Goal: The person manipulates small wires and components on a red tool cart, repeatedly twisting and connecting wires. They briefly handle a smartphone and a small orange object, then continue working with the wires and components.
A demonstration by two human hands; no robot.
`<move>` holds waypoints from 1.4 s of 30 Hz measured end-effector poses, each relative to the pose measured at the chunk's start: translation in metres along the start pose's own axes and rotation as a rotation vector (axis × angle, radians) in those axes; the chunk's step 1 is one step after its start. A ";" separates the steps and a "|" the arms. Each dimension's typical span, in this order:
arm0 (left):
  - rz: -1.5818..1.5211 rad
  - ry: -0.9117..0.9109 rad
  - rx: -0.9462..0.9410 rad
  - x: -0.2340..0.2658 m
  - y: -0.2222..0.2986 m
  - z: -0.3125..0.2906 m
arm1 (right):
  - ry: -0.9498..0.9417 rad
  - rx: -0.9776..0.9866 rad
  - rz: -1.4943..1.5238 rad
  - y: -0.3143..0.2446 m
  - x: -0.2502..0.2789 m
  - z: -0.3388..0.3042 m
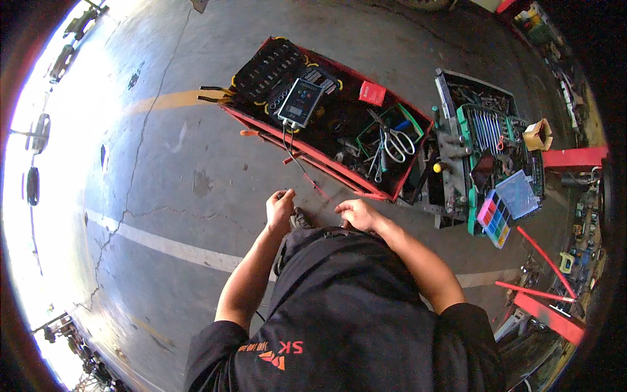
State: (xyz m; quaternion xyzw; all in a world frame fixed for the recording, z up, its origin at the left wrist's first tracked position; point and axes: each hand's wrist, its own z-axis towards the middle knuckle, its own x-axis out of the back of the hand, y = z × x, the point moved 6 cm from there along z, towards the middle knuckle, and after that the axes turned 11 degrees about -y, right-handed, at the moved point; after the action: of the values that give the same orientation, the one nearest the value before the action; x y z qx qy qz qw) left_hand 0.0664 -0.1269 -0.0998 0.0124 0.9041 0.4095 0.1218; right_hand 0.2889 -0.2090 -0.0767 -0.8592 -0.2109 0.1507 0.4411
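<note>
My left hand is in front of my waist, its fingers curled in against the thumb. Anything inside that pinch is too small to make out. To its right, my right hand is also closed, with its fingertips bent down close to my dark trousers; what they grip, if anything, is hidden. Beyond both hands stands a red tool cart. A boxy electronic device with a screen and buttons lies on it, partly over a black socket set. From the device a thin cable hangs toward the floor, with red near its end.
White-handled scissors, a green bin and a red box sit in the cart. At right are a green tool case, a colourful compartment box and an open cardboard box. Red metal bars stand lower right.
</note>
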 end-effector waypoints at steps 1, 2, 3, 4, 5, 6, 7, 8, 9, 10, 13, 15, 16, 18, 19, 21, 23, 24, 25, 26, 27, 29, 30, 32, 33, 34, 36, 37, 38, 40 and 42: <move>0.022 -0.005 -0.002 0.000 0.000 0.002 | -0.003 0.010 -0.011 0.004 -0.001 0.001; 0.043 -0.012 -0.005 -0.001 0.002 0.004 | 0.016 0.018 -0.013 0.007 0.000 0.002; 0.050 -0.024 -0.014 -0.002 0.003 0.006 | 0.035 0.026 -0.015 0.010 0.001 0.003; 0.056 -0.035 -0.022 -0.004 0.004 0.008 | 0.054 0.035 -0.016 0.013 0.003 0.004; 0.065 -0.046 -0.030 -0.007 0.008 0.008 | 0.061 0.016 0.005 0.012 0.003 0.003; 0.052 -0.052 -0.034 -0.009 0.010 0.007 | 0.069 -0.003 0.027 0.011 0.004 0.002; 0.040 -0.058 -0.038 -0.011 0.013 0.005 | 0.077 -0.022 0.048 0.010 0.004 0.001; 0.027 -0.064 -0.042 -0.013 0.015 0.004 | 0.087 -0.007 0.045 0.010 0.005 0.001; 0.052 -0.041 -0.051 -0.010 0.013 0.005 | 0.097 0.009 0.041 0.011 0.005 0.000; 0.077 -0.018 -0.061 -0.007 0.008 0.008 | 0.107 0.025 0.037 0.012 0.005 0.000; 0.111 0.001 -0.119 -0.013 0.012 0.004 | 0.124 0.044 -0.012 0.017 0.008 0.001; 0.106 -0.021 -0.147 -0.016 0.016 0.000 | 0.130 0.017 0.055 0.014 0.007 0.000; 0.097 -0.044 -0.150 -0.017 0.017 -0.001 | 0.133 0.004 0.089 0.012 0.007 0.000; 0.098 -0.100 -0.118 -0.018 0.014 0.001 | 0.138 0.056 0.054 0.004 0.007 -0.002; 0.109 -0.133 -0.085 -0.017 0.010 0.004 | 0.140 0.082 0.037 0.001 0.007 -0.002; 0.111 -0.208 0.017 -0.027 0.012 -0.002 | 0.126 0.049 0.033 -0.007 0.006 -0.005; 0.089 -0.290 0.155 -0.049 0.020 -0.023 | 0.122 0.050 0.003 -0.016 0.005 -0.007; 0.083 -0.389 0.181 -0.057 0.014 -0.025 | 0.124 0.067 -0.025 -0.021 0.003 -0.008; 0.092 -0.412 0.223 -0.062 0.009 -0.028 | 0.126 0.085 -0.054 -0.026 0.002 -0.008; 0.102 -0.436 0.266 -0.069 0.004 -0.032 | 0.123 0.088 -0.087 -0.033 0.001 -0.010; -0.033 -0.437 0.306 -0.075 -0.004 -0.034 | 0.120 0.091 -0.121 -0.040 0.000 -0.012; -0.106 -0.436 0.284 -0.080 -0.004 -0.037 | 0.135 0.053 -0.191 -0.055 -0.002 -0.017; -0.142 -0.436 0.272 -0.083 -0.004 -0.037 | 0.154 0.068 -0.195 -0.055 -0.001 -0.017; -0.112 -0.393 0.228 -0.084 0.001 -0.036 | 0.190 0.100 -0.205 -0.052 -0.001 -0.017; -0.080 -0.381 0.208 -0.085 0.008 -0.039 | 0.212 0.114 -0.230 -0.053 0.000 -0.018; -0.049 -0.369 0.187 -0.085 0.013 -0.040 | 0.235 0.128 -0.255 -0.055 0.001 -0.019; -0.103 -0.369 0.196 -0.085 0.010 -0.039 | 0.257 0.163 -0.310 -0.064 0.000 -0.023; -0.130 -0.370 0.201 -0.086 0.009 -0.039 | 0.259 0.183 -0.342 -0.071 -0.001 -0.025; -0.133 -0.364 0.208 -0.086 0.009 -0.039 | 0.263 0.204 -0.376 -0.075 -0.002 -0.026; -0.137 -0.354 0.223 -0.088 0.012 -0.041 | 0.303 0.252 -0.460 -0.079 -0.002 -0.028; -0.171 -0.361 0.220 -0.089 0.010 -0.039 | 0.331 0.292 -0.511 -0.082 -0.002 -0.029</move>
State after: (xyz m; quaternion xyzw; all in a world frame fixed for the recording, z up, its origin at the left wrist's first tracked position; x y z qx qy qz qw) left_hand 0.1427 -0.1601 -0.0487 0.0219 0.9046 0.2875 0.3139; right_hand 0.2810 -0.1875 0.0077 -0.7190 -0.3212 -0.0774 0.6115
